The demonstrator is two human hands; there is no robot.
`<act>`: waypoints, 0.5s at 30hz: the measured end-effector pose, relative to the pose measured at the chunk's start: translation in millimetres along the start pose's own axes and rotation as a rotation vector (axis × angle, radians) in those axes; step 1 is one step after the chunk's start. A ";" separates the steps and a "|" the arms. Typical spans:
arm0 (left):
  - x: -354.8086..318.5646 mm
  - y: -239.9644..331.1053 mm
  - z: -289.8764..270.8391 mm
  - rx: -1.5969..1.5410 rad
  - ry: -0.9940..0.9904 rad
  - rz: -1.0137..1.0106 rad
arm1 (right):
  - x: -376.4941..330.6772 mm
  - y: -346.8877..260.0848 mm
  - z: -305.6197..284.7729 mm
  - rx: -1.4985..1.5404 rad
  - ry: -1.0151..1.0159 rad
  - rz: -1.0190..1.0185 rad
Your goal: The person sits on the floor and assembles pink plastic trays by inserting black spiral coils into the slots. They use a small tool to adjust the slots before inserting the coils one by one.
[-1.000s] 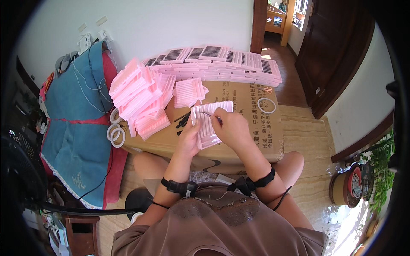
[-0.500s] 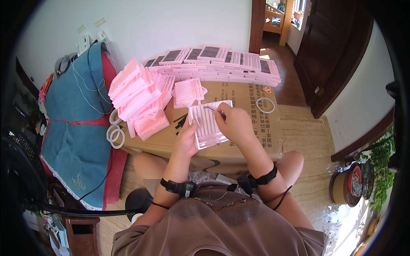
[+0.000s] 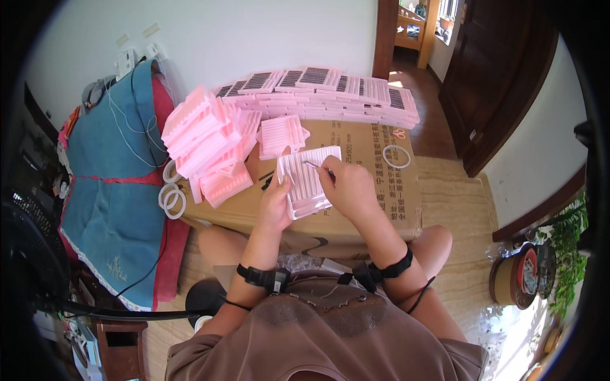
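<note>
My left hand [image 3: 276,204] grips the left side of a small pale ridged tray [image 3: 307,190], thumb on its edge. The tray is tilted above the cardboard box [image 3: 356,222], and its lower end looks clear and shiny. Closed over the tray's right side, my right hand [image 3: 351,188] pinches slim metal tweezers [image 3: 311,164], their tip at the upper grooves. Whether the tip holds anything is too small to tell. Small dark strips [image 3: 267,179] lie on the box beside my left hand, partly hidden by it.
Loose pink trays [image 3: 203,136] are heaped at the left, with a smaller pile [image 3: 280,136] beside them. Long stacks of pink trays [image 3: 318,100], some with dark rows, line the back. White rings [image 3: 173,201] lie at the left edge, another ring [image 3: 397,157] and small scissors [image 3: 399,133] at right.
The tray and both hands have shifted slightly left and up. My left hand now covers more of the dark strips. Both grips are unchanged.
</note>
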State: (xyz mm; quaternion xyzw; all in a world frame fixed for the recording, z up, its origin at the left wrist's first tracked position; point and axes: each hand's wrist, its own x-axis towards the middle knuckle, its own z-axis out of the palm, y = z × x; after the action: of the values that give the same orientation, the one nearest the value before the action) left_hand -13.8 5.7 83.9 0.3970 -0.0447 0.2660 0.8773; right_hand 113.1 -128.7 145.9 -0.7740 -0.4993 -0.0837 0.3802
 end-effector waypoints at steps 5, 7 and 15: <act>-0.9 -1.6 4.1 0.008 -0.008 -0.009 | 8.0 -3.0 2.0 -0.037 0.053 -0.003; -0.6 -0.7 5.0 0.038 -0.008 -0.003 | 7.4 -4.6 3.2 -0.045 0.033 0.022; 0.7 7.5 1.6 0.020 0.021 0.047 | -2.2 -1.8 -10.3 0.040 -0.158 -0.043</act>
State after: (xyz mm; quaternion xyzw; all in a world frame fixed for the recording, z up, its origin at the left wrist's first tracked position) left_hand -16.8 8.9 90.3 0.4017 -0.0421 0.2913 0.8672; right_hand 113.0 -136.9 152.9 -0.7597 -0.5456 -0.0204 0.3531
